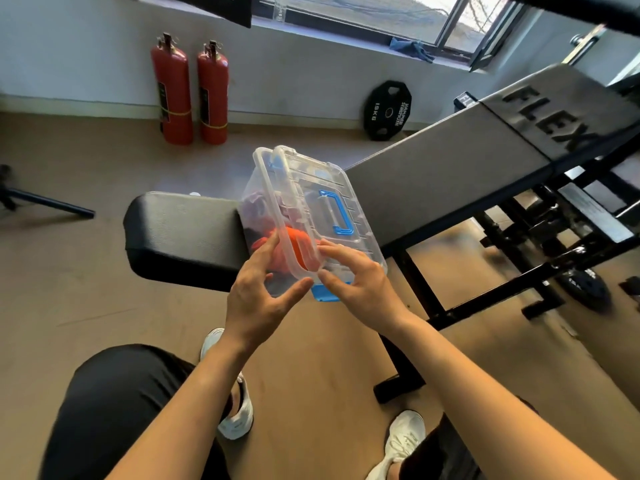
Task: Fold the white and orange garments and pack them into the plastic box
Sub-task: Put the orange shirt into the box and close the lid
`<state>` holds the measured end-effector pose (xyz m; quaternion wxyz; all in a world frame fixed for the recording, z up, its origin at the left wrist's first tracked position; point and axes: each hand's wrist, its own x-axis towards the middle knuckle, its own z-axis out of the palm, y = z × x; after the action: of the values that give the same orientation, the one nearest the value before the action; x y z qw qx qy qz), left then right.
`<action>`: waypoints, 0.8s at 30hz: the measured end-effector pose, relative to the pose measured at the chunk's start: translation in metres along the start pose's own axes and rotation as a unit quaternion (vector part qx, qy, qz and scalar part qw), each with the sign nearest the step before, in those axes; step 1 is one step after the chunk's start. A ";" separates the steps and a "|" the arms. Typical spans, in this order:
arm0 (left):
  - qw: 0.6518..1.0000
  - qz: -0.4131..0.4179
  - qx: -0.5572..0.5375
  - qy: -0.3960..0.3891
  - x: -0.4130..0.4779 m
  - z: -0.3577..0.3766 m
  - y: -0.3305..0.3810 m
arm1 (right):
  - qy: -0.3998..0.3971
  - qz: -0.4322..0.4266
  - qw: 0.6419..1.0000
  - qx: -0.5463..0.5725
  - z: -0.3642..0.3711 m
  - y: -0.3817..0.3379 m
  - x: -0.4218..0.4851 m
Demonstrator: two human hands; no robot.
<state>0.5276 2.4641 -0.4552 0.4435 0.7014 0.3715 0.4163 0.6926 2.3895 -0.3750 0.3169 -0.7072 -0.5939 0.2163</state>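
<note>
Knees: black trousers (114, 410) fill the lower left of the frame, with white shoes (239, 410) on the brown floor (69, 299) between them.
Left hand (254, 299): centre of the frame, fingers spread against the near left side of the plastic box (277, 188), thumb pointing right under its near corner; grip loose, not pinched shut.
Right hand (360, 282): just right of the left one, fingertips on the near edge of the lid (322, 199), thumb below the rim; grip spread, not pressed together.
Plastic box: clear, tilted, at the near end of the worktop (433, 174), its base toward the black pad (180, 233).
Lid: clear, with a blue handle (337, 211), lying over the box; whether it is latched, cannot tell.
Orange garment (294, 245): inside the box at its near end, seen through the wall.
White garment: cannot tell; only dark shapes show above the orange.
Blue latch (325, 294): at the near corner, between the hands.
Upper left: two red fire extinguishers (190, 91) by the wall.
Upper middle: black weight plate (388, 110) leaning on the wall.
</note>
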 end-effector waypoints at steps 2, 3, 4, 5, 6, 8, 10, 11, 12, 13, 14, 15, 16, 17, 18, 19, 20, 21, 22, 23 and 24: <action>1.000 0.003 -0.003 -0.002 -0.001 -0.001 0.000 | -0.023 0.010 1.000 -0.002 -0.002 0.002 0.000; 1.000 0.006 0.001 -0.004 -0.001 -0.001 0.000 | -0.035 0.011 0.999 -0.004 -0.004 0.002 -0.001; 1.000 0.011 0.009 -0.008 -0.001 -0.001 0.000 | -0.050 0.011 0.999 -0.005 -0.006 0.002 -0.001; 1.000 0.018 0.019 -0.013 -0.001 -0.001 -0.001 | -0.069 0.010 0.998 -0.004 -0.008 0.000 0.000; 0.999 0.025 0.025 -0.018 0.000 -0.001 -0.002 | -0.092 0.008 0.996 -0.001 -0.008 -0.002 0.001; 0.999 0.035 0.020 -0.028 0.000 -0.003 -0.003 | -0.130 -0.005 0.992 -0.003 -0.007 -0.007 0.003; 0.999 0.038 0.013 -0.029 0.000 -0.004 -0.003 | -0.137 -0.008 0.991 -0.009 -0.003 -0.007 0.005; 0.999 0.035 0.010 -0.029 0.000 -0.004 -0.004 | -0.134 -0.004 0.991 -0.004 -0.003 -0.007 0.005; 0.999 0.033 0.005 -0.026 0.000 -0.005 -0.004 | -0.132 -0.002 0.991 0.003 -0.004 -0.005 0.006; 0.999 0.030 -0.003 -0.022 0.000 -0.005 -0.003 | -0.133 -0.004 0.991 0.006 -0.004 -0.003 0.006; 0.999 0.026 -0.014 -0.017 0.000 -0.005 -0.002 | -0.136 -0.009 0.991 0.005 -0.006 -0.002 0.005; 0.999 0.023 -0.025 -0.010 0.000 -0.005 0.000 | -0.138 -0.015 0.990 0.002 -0.007 -0.001 0.005; 0.999 0.021 -0.032 -0.003 0.001 -0.005 0.000 | -0.141 -0.021 0.990 -0.002 -0.009 0.000 0.005; 0.999 0.021 -0.033 0.003 0.001 -0.004 0.001 | -0.141 -0.028 0.990 -0.006 -0.011 0.000 0.004; 0.999 0.023 -0.029 0.006 0.001 -0.005 0.002 | -0.136 -0.036 0.990 -0.010 -0.012 0.001 0.003; 0.999 0.029 -0.021 0.006 0.002 -0.006 0.002 | -0.124 -0.048 0.991 -0.012 -0.013 0.002 0.001; 0.999 0.038 -0.011 0.001 0.002 -0.006 0.001 | -0.107 -0.062 0.992 -0.015 -0.013 0.006 -0.001; 0.999 0.050 0.000 -0.005 0.002 -0.007 0.000 | -0.084 -0.076 0.993 -0.024 -0.013 0.010 -0.004; 0.998 0.061 0.009 -0.009 0.003 -0.007 -0.002 | -0.055 -0.090 0.993 -0.044 -0.012 0.015 -0.006; 0.998 0.066 0.015 -0.010 0.003 -0.008 -0.003 | -0.024 -0.097 0.992 -0.073 -0.011 0.022 -0.009; 0.998 0.067 0.019 -0.009 0.003 -0.008 -0.003 | 0.004 -0.099 0.990 -0.103 -0.011 0.029 -0.011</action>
<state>0.5212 2.4705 -0.4550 0.4048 0.7369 0.3269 0.4317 0.7181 2.3743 -0.3885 0.2642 -0.6745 -0.6790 0.1187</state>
